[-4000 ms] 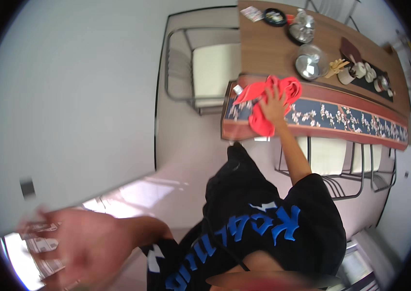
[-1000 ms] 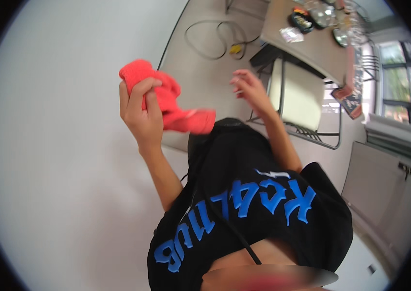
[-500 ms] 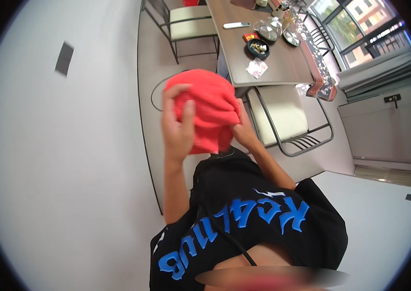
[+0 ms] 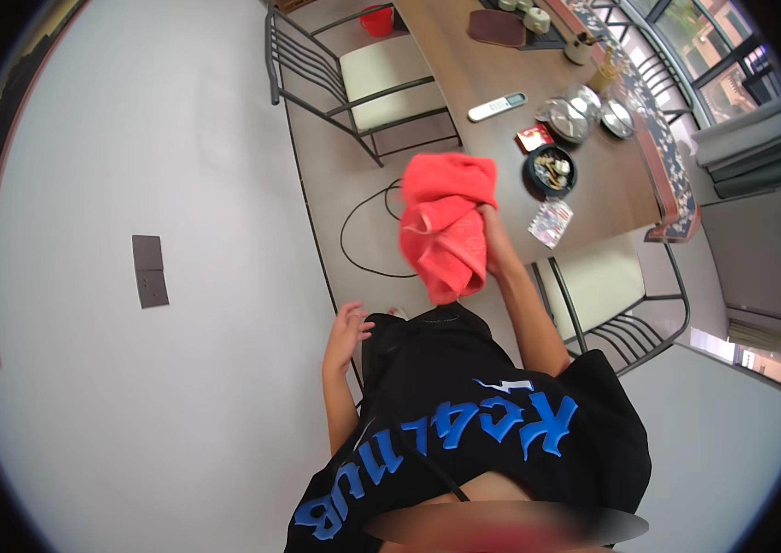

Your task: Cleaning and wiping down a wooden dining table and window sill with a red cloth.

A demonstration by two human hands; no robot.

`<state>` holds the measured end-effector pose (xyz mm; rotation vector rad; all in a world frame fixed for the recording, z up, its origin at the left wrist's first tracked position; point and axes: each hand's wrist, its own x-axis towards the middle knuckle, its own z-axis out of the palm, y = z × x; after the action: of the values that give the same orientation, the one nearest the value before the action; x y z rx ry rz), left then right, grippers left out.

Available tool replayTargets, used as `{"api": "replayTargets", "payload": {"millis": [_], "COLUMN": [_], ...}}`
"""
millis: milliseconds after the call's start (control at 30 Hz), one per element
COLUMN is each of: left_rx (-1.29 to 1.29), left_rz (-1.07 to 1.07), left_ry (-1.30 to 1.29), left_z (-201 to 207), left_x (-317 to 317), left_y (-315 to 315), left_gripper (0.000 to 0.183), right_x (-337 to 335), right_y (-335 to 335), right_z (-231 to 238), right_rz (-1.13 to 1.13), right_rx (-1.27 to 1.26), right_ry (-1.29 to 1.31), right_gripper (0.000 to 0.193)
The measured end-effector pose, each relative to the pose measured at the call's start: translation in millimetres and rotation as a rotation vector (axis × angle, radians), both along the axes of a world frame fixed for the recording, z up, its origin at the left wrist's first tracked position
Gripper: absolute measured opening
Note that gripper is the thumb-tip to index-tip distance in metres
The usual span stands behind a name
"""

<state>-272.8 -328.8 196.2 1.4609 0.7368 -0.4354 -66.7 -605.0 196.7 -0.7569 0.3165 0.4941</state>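
Note:
A bunched red cloth (image 4: 446,221), which looks like a towel, hangs in front of me in loose folds. My right hand (image 4: 494,241) grips its right side, with most of the fingers hidden behind the fabric. Lower and to the left, my left hand (image 4: 347,334) is apart from the cloth, its fingers spread and nothing in them. The cloth's upper right edge is close to the near left corner of the wooden table.
On the table (image 4: 611,180) are a black ashtray (image 4: 551,171), a red packet (image 4: 534,138), a white handheld device (image 4: 497,107) and glassware (image 4: 573,114). Chairs (image 4: 390,83) (image 4: 593,281) flank its near end. A cable (image 4: 346,241) loops on the floor; a wall (image 4: 215,276) rises at left.
My left hand has let go of the red cloth and dropped down and left. The right hand has carried the cloth to the right, and it now hangs in looser, narrower folds.

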Motion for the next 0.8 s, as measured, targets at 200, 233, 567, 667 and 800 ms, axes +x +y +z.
{"api": "replayTargets", "payload": {"millis": [200, 233, 567, 667, 800], "left_rx": [-0.002, -0.020, -0.045, -0.016, -0.038], "left_rz": [-0.244, -0.267, -0.006, -0.297, -0.618], "left_ry": [-0.001, -0.019, -0.034, -0.065, -0.030], "left_z": [14, 13, -30, -3, 5], "left_x": [94, 108, 259, 345, 432], "left_y": [61, 79, 307, 338, 372], "left_gripper": [0.037, 0.037, 0.040, 0.044, 0.050], "right_x": [134, 167, 299, 307, 353], "right_y": [30, 34, 254, 357, 462], "right_z": [-28, -27, 47, -4, -40], "right_rz": [-0.149, -0.239, -0.150, -0.101, -0.063], "right_rx": [-0.584, -0.738, -1.035, -1.309, -1.623], "right_ry": [-0.346, -0.444, -0.654, -0.902, -0.782], "right_gripper": [0.049, 0.049, 0.044, 0.052, 0.060]}}
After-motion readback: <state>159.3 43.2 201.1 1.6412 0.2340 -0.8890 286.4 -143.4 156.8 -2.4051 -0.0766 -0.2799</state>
